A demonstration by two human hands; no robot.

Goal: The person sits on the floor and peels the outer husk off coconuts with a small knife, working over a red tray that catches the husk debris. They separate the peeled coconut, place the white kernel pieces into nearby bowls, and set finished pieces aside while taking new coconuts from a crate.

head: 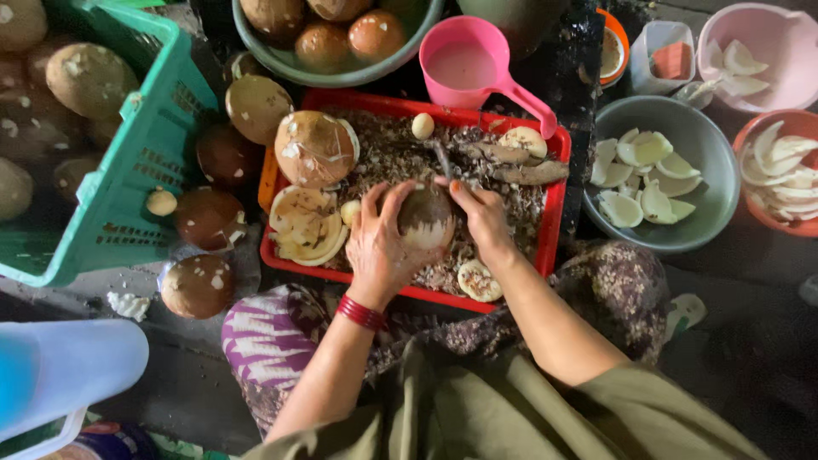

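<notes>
My left hand (381, 243) cups a round brown coconut (426, 220) over a red tray (349, 100) full of brown shavings. My right hand (482, 215) presses against the coconut's right side and grips a thin dark tool (440, 158) that points up and away from it. A red bangle sits on my left wrist. A larger partly peeled coconut (313, 148) rests in the tray's far left corner, with pale shell pieces (305, 227) stacked below it.
A green basket (141, 153) of coconuts stands at left, with loose brown coconuts (209, 217) beside it. A pink scoop (469, 64) and a green bowl (285, 64) lie beyond the tray. Grey (714, 153), red (754, 128) and pink (788, 34) bowls of white coconut flesh sit at right.
</notes>
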